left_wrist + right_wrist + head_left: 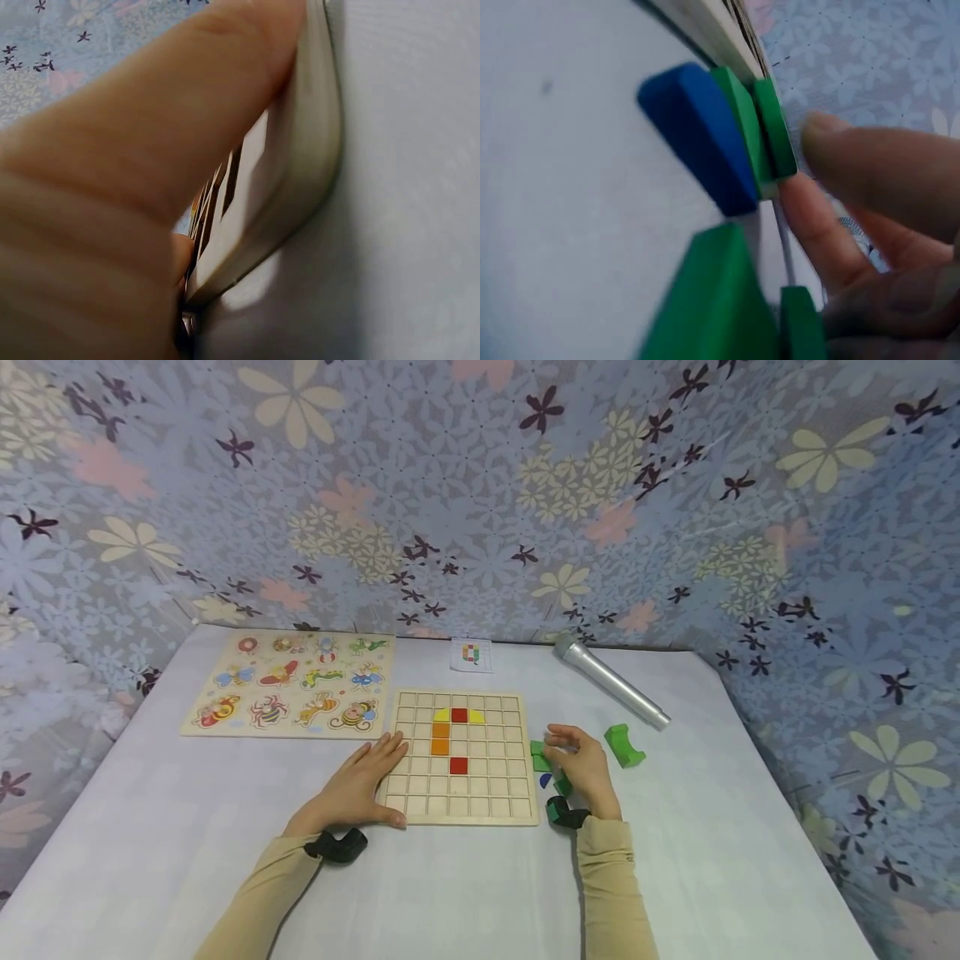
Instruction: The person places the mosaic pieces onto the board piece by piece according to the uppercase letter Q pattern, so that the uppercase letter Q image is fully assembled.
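Left hand [358, 787]: fingers spread, resting at the left edge of the grid board [487, 789]. Green blocks [542, 764]: just beside the board's right edge, long axis unclear to me. Right hand [587, 768]: nearer them, fingers loosely bent; I see no grip.

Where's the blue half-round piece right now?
In the head view, the blue half-round piece lies on the white tabletop, between the right edge of the wooden grid board and the right hand, beside small green pieces.
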